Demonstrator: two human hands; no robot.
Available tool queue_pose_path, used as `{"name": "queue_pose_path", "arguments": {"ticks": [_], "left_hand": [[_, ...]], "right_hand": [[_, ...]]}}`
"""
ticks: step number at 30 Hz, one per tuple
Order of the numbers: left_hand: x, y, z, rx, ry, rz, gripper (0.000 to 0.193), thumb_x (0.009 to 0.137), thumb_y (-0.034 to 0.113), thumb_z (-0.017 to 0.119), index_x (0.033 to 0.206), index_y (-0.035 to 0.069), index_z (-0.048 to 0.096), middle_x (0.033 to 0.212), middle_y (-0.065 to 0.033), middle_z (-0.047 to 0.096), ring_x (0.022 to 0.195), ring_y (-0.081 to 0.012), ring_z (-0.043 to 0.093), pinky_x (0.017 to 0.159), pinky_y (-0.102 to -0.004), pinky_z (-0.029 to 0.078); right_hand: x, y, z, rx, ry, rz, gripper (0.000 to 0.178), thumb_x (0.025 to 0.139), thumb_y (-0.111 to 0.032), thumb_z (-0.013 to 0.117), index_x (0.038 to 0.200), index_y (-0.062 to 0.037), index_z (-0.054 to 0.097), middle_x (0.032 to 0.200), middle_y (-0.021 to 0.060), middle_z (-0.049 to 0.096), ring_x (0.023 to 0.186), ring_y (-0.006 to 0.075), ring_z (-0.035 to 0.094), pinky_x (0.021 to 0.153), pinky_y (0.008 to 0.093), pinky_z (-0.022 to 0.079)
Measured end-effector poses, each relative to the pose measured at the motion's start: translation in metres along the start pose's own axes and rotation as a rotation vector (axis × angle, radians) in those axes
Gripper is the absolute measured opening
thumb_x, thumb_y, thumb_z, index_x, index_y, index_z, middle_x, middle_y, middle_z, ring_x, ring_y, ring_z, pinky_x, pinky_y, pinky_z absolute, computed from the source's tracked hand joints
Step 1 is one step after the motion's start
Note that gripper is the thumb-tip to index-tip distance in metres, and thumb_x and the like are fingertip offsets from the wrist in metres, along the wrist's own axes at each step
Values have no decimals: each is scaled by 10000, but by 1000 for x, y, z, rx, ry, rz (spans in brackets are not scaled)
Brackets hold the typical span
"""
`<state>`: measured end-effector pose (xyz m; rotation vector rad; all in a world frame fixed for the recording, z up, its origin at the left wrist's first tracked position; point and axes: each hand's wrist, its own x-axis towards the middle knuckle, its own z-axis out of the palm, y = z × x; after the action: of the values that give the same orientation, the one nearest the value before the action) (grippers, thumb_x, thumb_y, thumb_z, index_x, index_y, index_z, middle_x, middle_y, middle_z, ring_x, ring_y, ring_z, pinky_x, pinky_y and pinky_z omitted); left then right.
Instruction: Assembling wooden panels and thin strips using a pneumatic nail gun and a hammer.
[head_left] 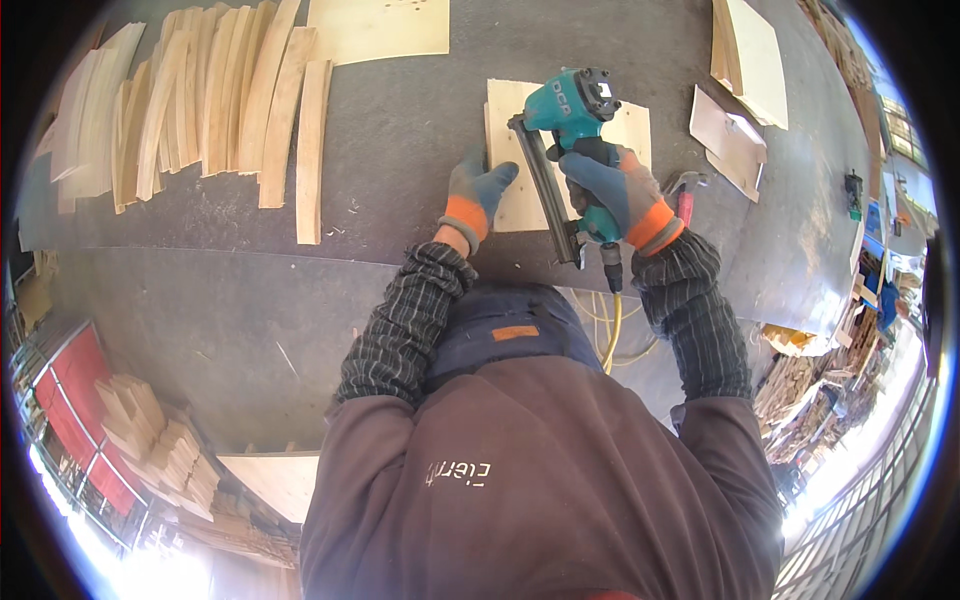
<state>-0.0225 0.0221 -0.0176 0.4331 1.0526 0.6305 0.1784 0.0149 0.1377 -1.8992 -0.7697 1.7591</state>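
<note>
Both our left hand [478, 200] and right hand [628, 195] are gloved. The right wraps the handle of a teal nail gun [570, 112]; the left, half open with thumb apart, rests at the nine o'clock edge of a pale board [518, 208], but whether it grips we cannot tell. We have the nail gun tilted over that board, its yellow hose [614, 330] trailing toward six o'clock. From the board, a hammer [686, 205] lies near on our counter [400, 150] at four o'clock, a pale panel [720, 130] beyond at three; farther off are stacked sheets [755, 60] at two and wood strips [285, 120] between nine and ten.
</note>
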Motion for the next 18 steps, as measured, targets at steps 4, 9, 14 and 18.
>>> {"name": "queue_pose_path", "arguments": {"ticks": [4,9,14,18], "left_hand": [[-30,10,-2,867,257,447,636,883,155,817,1450,-2,575,1316,-219,668,1077,-360,727,912,-425,608],[-71,-22,-29,1150,268,439,670,791,250,866,1375,42,612,1264,-213,631,1142,-436,638,933,-494,554],[-70,-25,-27,1146,215,551,612,809,230,852,1367,95,641,1213,-177,636,1089,-411,657,896,-491,560],[-66,-33,-32,1171,245,570,574,846,261,846,1371,112,665,1194,-174,651,1024,-386,683,868,-469,575]], "right_hand": [[3,12,-1,84,-32,-89,323,944,-278,723,1159,-39,746,758,-25,613,643,70,576,570,262,467],[15,8,5,-60,14,-44,306,943,-279,727,1139,-45,754,747,-26,606,639,65,563,571,262,458],[26,6,14,-74,29,-39,291,932,-303,741,1090,-59,760,744,-22,608,642,77,566,582,274,460],[27,10,19,-67,39,-45,290,932,-327,740,1055,-65,754,742,-14,617,648,83,573,589,283,469]]}}
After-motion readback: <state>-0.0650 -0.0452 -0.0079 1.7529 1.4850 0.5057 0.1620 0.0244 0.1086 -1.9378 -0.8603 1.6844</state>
